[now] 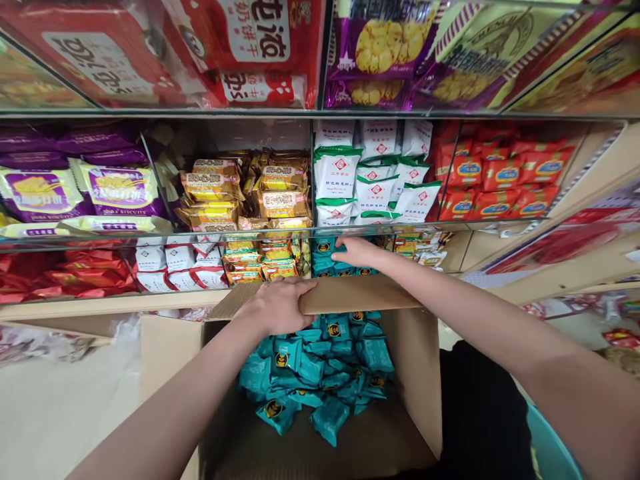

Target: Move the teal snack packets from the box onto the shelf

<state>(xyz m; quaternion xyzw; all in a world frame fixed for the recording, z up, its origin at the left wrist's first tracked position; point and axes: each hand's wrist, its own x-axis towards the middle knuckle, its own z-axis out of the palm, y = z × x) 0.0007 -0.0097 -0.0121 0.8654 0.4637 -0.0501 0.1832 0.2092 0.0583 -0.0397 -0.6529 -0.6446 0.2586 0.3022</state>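
Note:
My left hand [280, 303] grips the raised flap [360, 293] of a cardboard box [417, 373]. Inside the tilted box lies a loose heap of small teal snack packets [325, 367] with black and yellow round marks. Beyond the flap, my right hand [357, 253] reaches into a low shelf compartment of similar teal packets [324, 245]. Its thumb and forefinger are apart beside those packets, and nothing shows between them. The far fingers of that hand are partly hidden.
White and green packets [377, 190] fill the shelf above, between brown-yellow biscuit packs [283, 183] and red packets [505, 177]. Glass shelf edges [250, 233] and dividers run close to my hands. A teal container [553, 440] stands at lower right.

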